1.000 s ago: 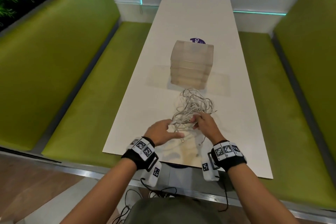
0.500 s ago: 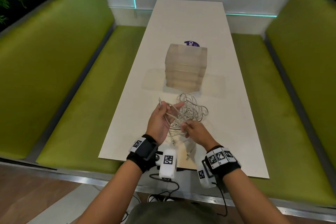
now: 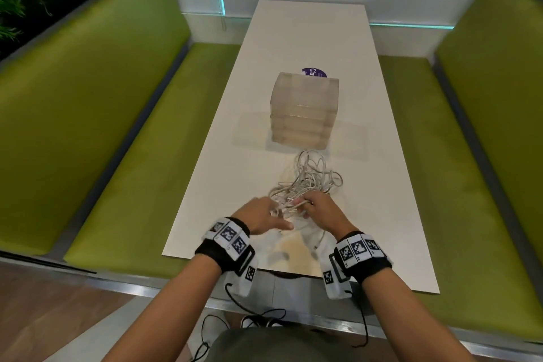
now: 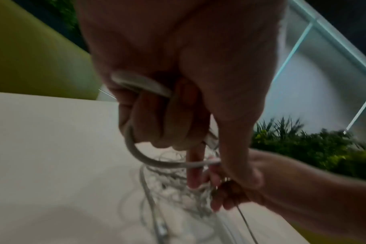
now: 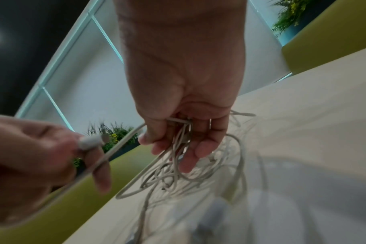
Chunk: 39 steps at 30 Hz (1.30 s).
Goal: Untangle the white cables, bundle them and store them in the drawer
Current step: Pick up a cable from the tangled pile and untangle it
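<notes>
A tangle of white cables (image 3: pixel 310 178) lies on the white table (image 3: pixel 223 185), just in front of a translucent drawer unit (image 3: pixel 304 109) whose drawers are closed. My left hand (image 3: pixel 264 213) is at the tangle's near left edge, fingers curled round one cable loop (image 4: pixel 144 159); its plug end (image 5: pixel 89 142) sticks out by the fingers. My right hand (image 3: pixel 318 209) sits at the near right edge and grips several strands (image 5: pixel 171 166) between thumb and curled fingers. The two hands are close together, with one cable running between them.
Green padded benches (image 3: pixel 132 156) (image 3: pixel 458 185) flank the narrow table on both sides. A purple round sticker (image 3: pixel 313 72) shows behind the drawer unit. Bare tabletop lies left and right of the tangle and beyond the unit.
Half a second ago my left hand was lifted with a cable raised off the pile; it has now dropped back to the tangle beside the right hand. The right hand keeps its grip.
</notes>
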Motion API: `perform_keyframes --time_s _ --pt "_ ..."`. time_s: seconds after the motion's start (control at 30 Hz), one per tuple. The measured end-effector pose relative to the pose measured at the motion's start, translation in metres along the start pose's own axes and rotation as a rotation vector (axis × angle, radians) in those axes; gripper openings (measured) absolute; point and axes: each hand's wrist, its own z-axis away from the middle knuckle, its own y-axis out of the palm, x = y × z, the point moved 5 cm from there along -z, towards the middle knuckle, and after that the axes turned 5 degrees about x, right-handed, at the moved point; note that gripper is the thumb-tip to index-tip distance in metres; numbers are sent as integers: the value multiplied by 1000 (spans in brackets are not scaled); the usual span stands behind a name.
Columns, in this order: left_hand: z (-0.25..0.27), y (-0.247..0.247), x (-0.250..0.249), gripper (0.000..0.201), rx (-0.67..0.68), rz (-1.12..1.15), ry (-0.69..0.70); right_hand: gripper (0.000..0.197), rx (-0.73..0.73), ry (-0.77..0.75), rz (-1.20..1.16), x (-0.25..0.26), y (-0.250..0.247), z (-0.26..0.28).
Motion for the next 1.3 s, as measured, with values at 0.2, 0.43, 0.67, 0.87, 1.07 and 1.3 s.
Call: perform_keyframes --time_s 0.2,0.43,0.67,0.87,1.07,1.3 --pt "5 -1 -9 32 -84 391 131 16 -47 -17 -20 -6 -4 2" --pt "23 -26 -24 50 -293 932 334 22 -106 -76 -98 -1 -8 1" --pt "49 -71 5 45 -557 1506 411 23 -128 34 -161 -24 -17 3" --pt "25 -46 11 26 -536 877 194 30 -85 -11 -95 -15 -4 0" --pt "-27 12 -13 19 -317 672 226 17 -20 -74 196 -3 4 5" --pt "-35 11 -40 33 -353 525 215 21 53 -39 304 1 6 8"
